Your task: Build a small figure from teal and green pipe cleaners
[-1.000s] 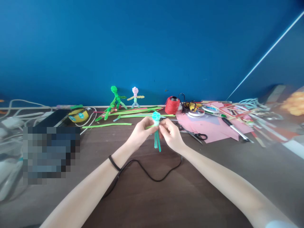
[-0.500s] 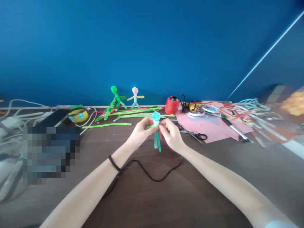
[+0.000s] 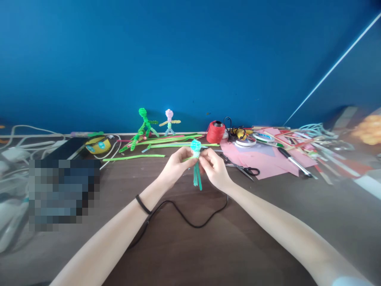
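Observation:
Between my two hands is a small pipe cleaner figure (image 3: 195, 146) with a turquoise wound head, a pale neck and teal strands hanging straight down. My left hand (image 3: 180, 162) pinches it from the left, just below the head. From the right, the fingers of my right hand (image 3: 212, 166) are closed on the same spot, hiding part of the body. Behind, a green pipe cleaner figure (image 3: 144, 123) and a smaller pink-headed figure (image 3: 169, 119) stand against the blue wall. Loose green pipe cleaners (image 3: 139, 157) lie to the left of my hands.
A red thread spool (image 3: 216, 132), scissors (image 3: 247, 171), pink paper (image 3: 268, 165) and a marker (image 3: 294, 162) lie to the right. On the left are a yellow tape measure (image 3: 98, 145) and white cables (image 3: 18, 159). A black cord (image 3: 190, 224) crosses the table nearer me.

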A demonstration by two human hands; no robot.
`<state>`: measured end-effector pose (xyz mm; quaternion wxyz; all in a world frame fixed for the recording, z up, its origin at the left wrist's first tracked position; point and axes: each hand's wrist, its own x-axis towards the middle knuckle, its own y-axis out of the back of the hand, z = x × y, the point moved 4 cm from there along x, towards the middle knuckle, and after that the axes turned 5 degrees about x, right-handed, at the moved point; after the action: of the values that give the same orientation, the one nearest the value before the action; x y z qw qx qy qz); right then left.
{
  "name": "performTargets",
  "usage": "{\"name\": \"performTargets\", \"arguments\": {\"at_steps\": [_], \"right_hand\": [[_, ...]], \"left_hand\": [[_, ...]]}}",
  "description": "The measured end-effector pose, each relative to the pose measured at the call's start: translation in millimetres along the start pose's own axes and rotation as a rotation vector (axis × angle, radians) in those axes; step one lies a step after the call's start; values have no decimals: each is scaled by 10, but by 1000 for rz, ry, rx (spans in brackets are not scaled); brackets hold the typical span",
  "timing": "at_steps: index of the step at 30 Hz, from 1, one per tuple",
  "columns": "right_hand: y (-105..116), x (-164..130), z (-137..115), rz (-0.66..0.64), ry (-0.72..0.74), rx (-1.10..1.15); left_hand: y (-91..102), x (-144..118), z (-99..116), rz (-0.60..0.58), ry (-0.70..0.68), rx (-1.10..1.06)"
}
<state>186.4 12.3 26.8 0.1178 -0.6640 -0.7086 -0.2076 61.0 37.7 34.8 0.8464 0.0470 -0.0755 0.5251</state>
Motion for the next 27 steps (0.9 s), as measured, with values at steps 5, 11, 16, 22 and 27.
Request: {"name": "performTargets", "arguments": {"at_steps": [5,11,16,22,27], "right_hand": [[-3,0,-4,2,-4,-7],[-3,11,9,-5,-2,-4],[-4,3,1,-8,-7,0],[-6,0,-14,-9,-12,-7],[-10,3,-2,-14,-8,0]], "left_hand": [[5,0,-3,3,-6,11],[5,1,-3,-3,0,5],[-1,-2,7,0,3,-7],[-2,-5,6,-9,7,-22],[-3,-10,11,-4,9,-18]]}}
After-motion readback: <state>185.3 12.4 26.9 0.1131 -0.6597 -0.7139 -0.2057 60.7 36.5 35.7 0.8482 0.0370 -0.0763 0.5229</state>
